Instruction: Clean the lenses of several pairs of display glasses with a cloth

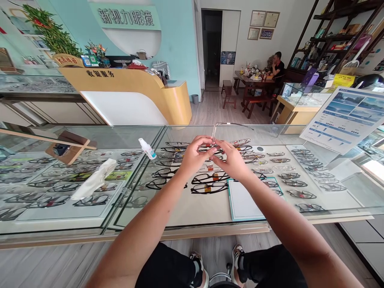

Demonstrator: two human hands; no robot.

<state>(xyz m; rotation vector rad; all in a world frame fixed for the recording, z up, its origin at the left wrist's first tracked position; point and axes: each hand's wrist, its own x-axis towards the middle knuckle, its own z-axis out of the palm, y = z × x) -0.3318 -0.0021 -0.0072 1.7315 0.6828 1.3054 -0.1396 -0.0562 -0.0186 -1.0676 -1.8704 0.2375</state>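
My left hand [195,154] and my right hand [229,160] meet above the glass display counter [210,214]. Both pinch a thin-framed pair of glasses [223,127] at its front. One slim temple arm sticks out to the right past the fingers. The lenses are mostly hidden behind my fingers. Under the glass lie several rows of eyeglass frames [208,184].
A small spray bottle [147,148] and a crumpled white cloth [94,179] lie on the counter to the left. A white sheet with a teal border [243,200] lies near my right arm. A tilted poster board [345,118] stands at right. A person sits at a far table [253,80].
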